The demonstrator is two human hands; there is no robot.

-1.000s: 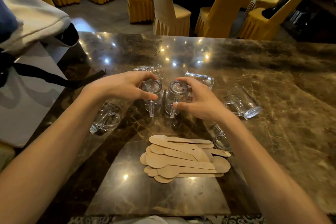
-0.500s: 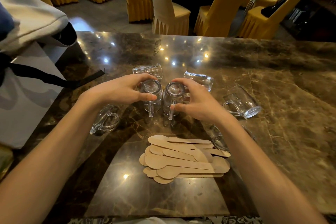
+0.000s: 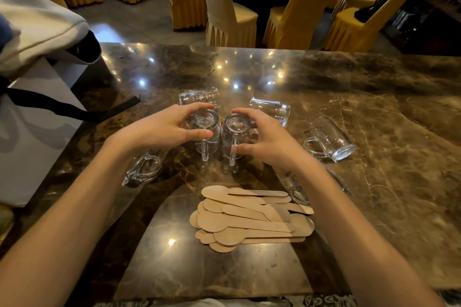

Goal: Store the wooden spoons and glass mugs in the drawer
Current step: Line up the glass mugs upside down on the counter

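Two glass mugs stand upside down side by side at the middle of the marble table [image 3: 374, 132], handles toward me. My left hand [image 3: 159, 129] grips the left mug [image 3: 205, 129] around its body. My right hand [image 3: 269, 139] grips the right mug [image 3: 235, 132] the same way. Several other glass mugs lie on their sides around them: one behind left [image 3: 199, 97], one behind right [image 3: 272, 107], one at the right [image 3: 329, 142], one under my left wrist [image 3: 144, 169], one partly hidden under my right forearm [image 3: 298, 192]. A pile of flat wooden spoons [image 3: 252, 219] lies near me. No drawer is visible.
A white bag with a black strap [image 3: 37, 112] sits at the table's left edge. Yellow-covered chairs [image 3: 229, 12] and a dark round table stand beyond the far edge.
Both hands have drawn the two upside-down mugs slightly closer together and shifted a little; the other mugs and the spoons have not moved.
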